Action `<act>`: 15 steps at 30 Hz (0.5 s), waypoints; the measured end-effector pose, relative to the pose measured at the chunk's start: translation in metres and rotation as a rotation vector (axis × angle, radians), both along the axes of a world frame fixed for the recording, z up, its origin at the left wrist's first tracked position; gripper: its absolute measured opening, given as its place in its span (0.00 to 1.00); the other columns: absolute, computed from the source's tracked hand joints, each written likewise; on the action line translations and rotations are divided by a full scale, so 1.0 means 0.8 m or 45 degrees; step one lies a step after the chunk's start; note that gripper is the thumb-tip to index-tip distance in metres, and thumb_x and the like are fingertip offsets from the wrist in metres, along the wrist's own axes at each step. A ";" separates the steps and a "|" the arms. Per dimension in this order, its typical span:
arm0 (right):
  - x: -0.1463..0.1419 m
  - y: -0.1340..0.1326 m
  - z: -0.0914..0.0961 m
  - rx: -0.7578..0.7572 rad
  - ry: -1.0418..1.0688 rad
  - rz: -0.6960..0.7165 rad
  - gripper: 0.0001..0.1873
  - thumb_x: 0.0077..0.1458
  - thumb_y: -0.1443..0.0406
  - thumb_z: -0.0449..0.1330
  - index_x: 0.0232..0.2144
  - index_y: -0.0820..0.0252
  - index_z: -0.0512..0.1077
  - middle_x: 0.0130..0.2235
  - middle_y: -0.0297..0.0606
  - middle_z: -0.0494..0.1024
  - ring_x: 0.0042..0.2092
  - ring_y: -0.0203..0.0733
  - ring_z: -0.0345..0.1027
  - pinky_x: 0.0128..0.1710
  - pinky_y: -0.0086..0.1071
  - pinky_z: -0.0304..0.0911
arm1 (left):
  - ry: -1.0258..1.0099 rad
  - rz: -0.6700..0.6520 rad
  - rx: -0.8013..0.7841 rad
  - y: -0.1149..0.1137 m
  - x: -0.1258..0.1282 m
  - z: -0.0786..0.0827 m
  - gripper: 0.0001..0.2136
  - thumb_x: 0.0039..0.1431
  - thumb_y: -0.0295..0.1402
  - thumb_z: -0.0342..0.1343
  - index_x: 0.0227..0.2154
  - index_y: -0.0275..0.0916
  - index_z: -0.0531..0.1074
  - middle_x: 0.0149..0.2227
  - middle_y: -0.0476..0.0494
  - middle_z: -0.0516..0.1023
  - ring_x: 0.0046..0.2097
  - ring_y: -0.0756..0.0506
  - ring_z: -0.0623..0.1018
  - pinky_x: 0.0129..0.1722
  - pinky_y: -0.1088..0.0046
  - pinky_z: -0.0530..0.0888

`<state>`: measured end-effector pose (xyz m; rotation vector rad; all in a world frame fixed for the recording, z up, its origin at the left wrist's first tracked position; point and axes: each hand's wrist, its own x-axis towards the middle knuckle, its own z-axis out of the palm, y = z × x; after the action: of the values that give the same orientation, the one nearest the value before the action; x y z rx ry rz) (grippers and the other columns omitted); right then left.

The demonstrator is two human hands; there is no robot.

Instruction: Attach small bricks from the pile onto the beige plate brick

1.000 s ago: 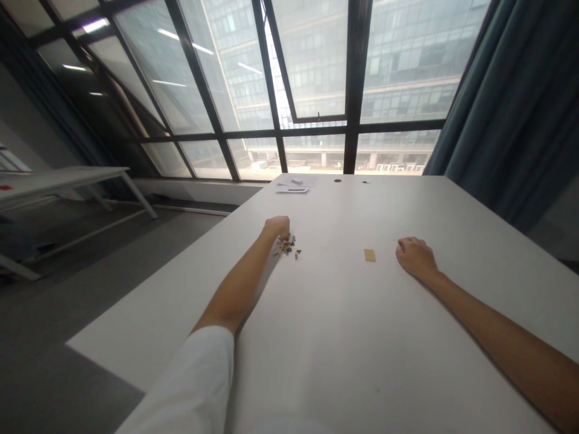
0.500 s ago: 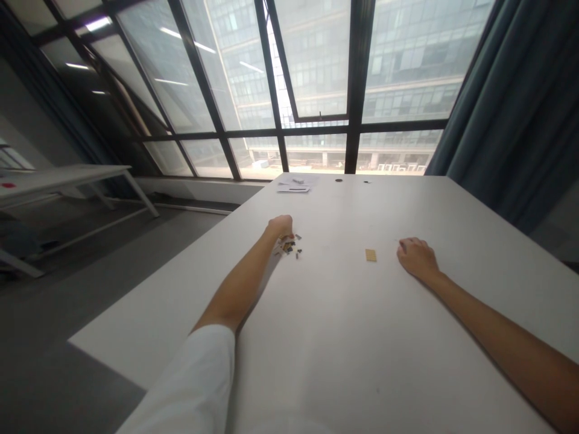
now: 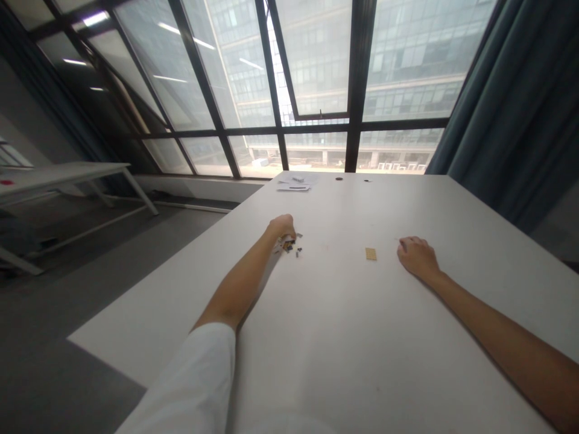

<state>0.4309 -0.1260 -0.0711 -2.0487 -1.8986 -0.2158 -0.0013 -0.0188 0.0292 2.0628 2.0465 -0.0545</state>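
My left hand [image 3: 283, 225] reaches down at a small pile of mixed toy-brick-like pieces [image 3: 288, 245], tan, grey and dark. Its fingers are bent together over the pile's far side; whatever they hold is hidden. A few loose pieces [image 3: 298, 252] lie just right of the pile. On the right, my right hand [image 3: 417, 255] rests on the table with its fingers curled in, and nothing shows in it. Between the hands, nearer the right one, lies a flat square tan plate [image 3: 371, 254], apart from both.
The white table [image 3: 335, 325] extends to the windows. At its far edge are papers [image 3: 294, 188], a dark round spot [image 3: 339, 179] and a small dark object [image 3: 367, 181]. Another white table [image 3: 67, 175] stands at the left, and a blue curtain [image 3: 502, 120] hangs at the right.
My left hand has shifted very slightly right over the pile, its fingers now covering a bit more of it. My right hand and the tan plate are unmoved.
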 end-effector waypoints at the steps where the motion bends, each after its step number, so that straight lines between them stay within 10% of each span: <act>1: 0.000 0.000 0.000 0.000 0.001 0.001 0.22 0.65 0.62 0.49 0.53 0.63 0.75 0.55 0.50 0.76 0.53 0.55 0.68 0.52 0.43 0.62 | -0.022 0.002 -0.002 0.000 -0.001 0.001 0.19 0.31 0.32 0.76 0.32 0.31 0.83 0.36 0.32 0.84 0.43 0.35 0.82 0.41 0.68 0.76; 7: 0.001 0.001 -0.002 0.003 -0.008 -0.001 0.22 0.65 0.62 0.49 0.53 0.63 0.75 0.55 0.50 0.76 0.53 0.54 0.68 0.51 0.44 0.62 | -0.178 -0.003 0.014 -0.012 0.007 0.015 0.15 0.43 0.36 0.70 0.34 0.32 0.83 0.33 0.42 0.83 0.35 0.46 0.78 0.33 0.75 0.71; 15: -0.006 -0.001 0.004 -0.012 -0.002 -0.008 0.20 0.65 0.63 0.49 0.51 0.63 0.75 0.54 0.51 0.76 0.53 0.54 0.67 0.50 0.43 0.62 | -1.218 -0.128 0.006 -0.050 0.103 -0.010 0.13 0.43 0.40 0.71 0.28 0.35 0.81 0.19 0.54 0.65 0.22 0.55 0.58 0.23 0.74 0.52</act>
<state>0.4264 -0.1269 -0.0676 -2.0609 -1.8979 -0.2103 0.0814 -0.0588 0.0213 1.6707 1.3312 0.7601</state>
